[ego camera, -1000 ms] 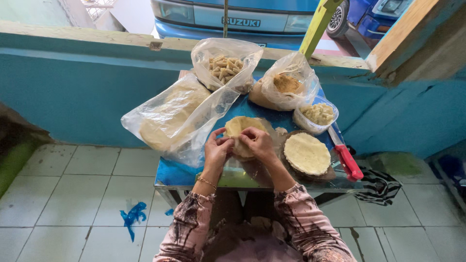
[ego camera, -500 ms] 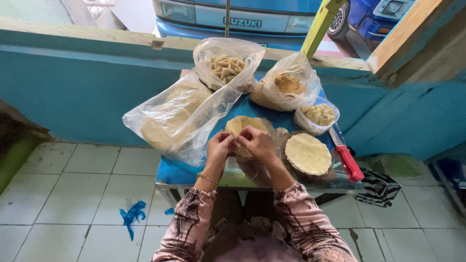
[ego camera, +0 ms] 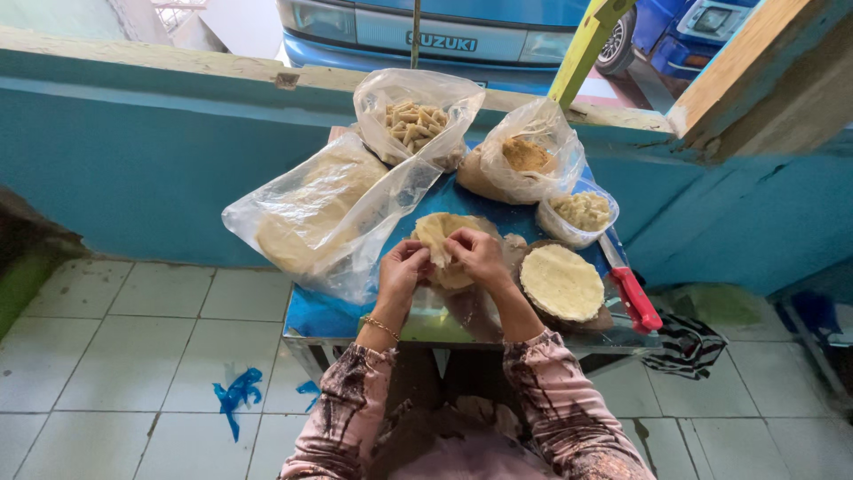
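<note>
— Head view: both hands work one wrapper (ego camera: 442, 233) on the blue table (ego camera: 313, 313). The left hand (ego camera: 402, 269) pinches its near edge; the right hand (ego camera: 480, 256) grips the fold beside it.

— Best if she keeps the fold tight and even, fingertips close, so the thin sheet doesn't tear. The knife (ego camera: 633, 290) and the round stack (ego camera: 562, 283) lie clear, to the right.
</note>
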Motion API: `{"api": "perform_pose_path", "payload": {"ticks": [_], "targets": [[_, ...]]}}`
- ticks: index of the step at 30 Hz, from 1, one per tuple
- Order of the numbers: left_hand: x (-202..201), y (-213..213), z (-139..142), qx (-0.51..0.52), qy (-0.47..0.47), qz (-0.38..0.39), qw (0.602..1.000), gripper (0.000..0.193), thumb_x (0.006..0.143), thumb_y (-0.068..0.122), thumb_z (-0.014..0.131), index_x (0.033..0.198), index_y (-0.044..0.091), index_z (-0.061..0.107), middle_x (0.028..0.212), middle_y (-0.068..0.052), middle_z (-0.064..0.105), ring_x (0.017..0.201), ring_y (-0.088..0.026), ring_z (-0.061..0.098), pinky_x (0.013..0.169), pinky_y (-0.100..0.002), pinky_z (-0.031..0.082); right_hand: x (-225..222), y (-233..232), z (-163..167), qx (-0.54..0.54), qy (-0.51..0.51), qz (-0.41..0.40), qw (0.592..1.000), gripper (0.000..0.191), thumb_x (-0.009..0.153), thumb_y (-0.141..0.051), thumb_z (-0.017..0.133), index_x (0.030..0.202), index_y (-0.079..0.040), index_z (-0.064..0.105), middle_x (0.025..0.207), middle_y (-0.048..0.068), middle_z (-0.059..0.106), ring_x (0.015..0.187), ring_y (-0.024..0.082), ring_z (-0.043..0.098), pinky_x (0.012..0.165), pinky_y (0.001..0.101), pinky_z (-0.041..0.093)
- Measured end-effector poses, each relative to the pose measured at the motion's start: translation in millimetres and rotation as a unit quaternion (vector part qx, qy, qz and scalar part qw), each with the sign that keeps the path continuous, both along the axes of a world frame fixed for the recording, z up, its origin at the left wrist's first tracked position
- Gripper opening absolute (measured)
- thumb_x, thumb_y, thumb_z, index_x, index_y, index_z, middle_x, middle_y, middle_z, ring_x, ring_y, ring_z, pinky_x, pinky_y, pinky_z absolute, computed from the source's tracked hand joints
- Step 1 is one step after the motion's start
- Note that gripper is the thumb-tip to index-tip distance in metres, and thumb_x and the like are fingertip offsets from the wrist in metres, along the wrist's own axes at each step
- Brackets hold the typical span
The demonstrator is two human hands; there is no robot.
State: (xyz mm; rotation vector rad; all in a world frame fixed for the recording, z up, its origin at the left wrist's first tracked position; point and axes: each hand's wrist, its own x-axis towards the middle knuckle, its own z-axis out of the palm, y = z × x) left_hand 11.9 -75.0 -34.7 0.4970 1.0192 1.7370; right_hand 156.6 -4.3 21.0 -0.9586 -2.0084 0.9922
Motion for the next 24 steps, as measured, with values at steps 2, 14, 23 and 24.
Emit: {"api": "perform_pose_path", "payload": {"ticks": [2,14,23,24], "targets": [[4,1,2,-0.045,0.059,0.027,0.997,0.019,0.090,0.016,0.074,0.102,0.005,0.065,0.087,-0.006,0.069,0.068,-0.014,0.066,0.058,-0.030,0.057,0,1,-2,-0.037,0.040,0.003,0.999,0.018,0.096,-0.020,0.071,0.098,-0.002,0.073,0.079,0.002,0.073,0.070,0.008,0.066,0.061,0.0271,0.054],[14,-8,20,-0.064,0.260,0.112,0.957,0.045,0.086,0.028,0.077,0.120,0.005,0.059,0.096,-0.011,0.069,0.075,-0.017,0.068,0.058,-0.033,0.059,1,-5,0,-0.056,0.094,0.036,0.993,0.016,0.099,-0.018,0.069,0.097,-0.002,0.070,0.076,0.001,0.067,0.065,0.007,0.062,0.059,0.0233,0.052],[12,7,-2,0.031,0.136,0.024,0.990,0.024,0.087,0.010,0.072,0.110,0.003,0.068,0.096,-0.005,0.072,0.083,-0.011,0.068,0.072,-0.025,0.056,-11,-5,2,0.050,-0.026,-0.018,0.998,0.041,0.086,-0.038,0.082,0.095,-0.002,0.064,0.076,0.004,0.067,0.067,0.013,0.063,0.060,0.0299,0.050],[10,7,-2,0.032,0.129,0.007,0.991,0.022,0.087,0.008,0.068,0.109,0.004,0.069,0.097,-0.003,0.073,0.084,-0.010,0.068,0.073,-0.024,0.056,-15,-4,2,0.096,-0.062,-0.036,0.993,0.048,0.081,-0.041,0.087,0.093,-0.001,0.063,0.075,0.006,0.066,0.068,0.015,0.064,0.060,0.0312,0.051]]}}
